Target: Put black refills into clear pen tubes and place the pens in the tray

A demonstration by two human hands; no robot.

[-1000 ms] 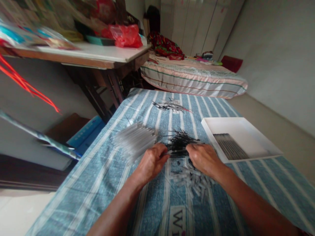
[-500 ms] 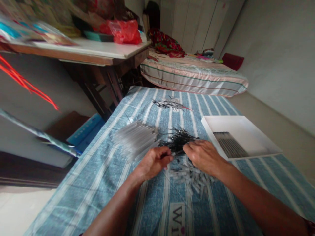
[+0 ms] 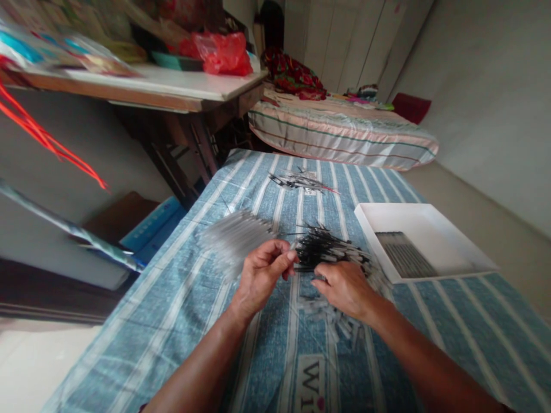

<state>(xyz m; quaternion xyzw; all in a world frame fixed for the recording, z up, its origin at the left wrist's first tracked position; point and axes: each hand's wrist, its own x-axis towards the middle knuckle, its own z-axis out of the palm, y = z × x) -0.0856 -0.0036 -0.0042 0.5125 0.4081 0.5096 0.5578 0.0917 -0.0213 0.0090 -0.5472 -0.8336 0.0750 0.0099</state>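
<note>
My left hand (image 3: 262, 274) is raised a little above the striped blue cloth (image 3: 181, 321), its fingers pinched on a thin clear tube whose tip shows by the thumb. My right hand (image 3: 344, 287) hovers palm down over a scatter of small clear caps (image 3: 340, 324), fingers curled, next to a heap of thin black refills (image 3: 322, 249). What those fingers hold is hidden. A pile of clear tubes (image 3: 235, 238) lies left of the black heap.
A white tray (image 3: 447, 226) with a row of finished dark sticks stands at the right. A smaller bunch of black pieces (image 3: 301, 182) lies farther back on the cloth. A wooden table (image 3: 172, 94) with bags stands at left, a bed (image 3: 344, 135) behind.
My left hand lifted off the cloth and turned its fingers up with a tube. My right hand drew back from the black heap toward the clear caps.
</note>
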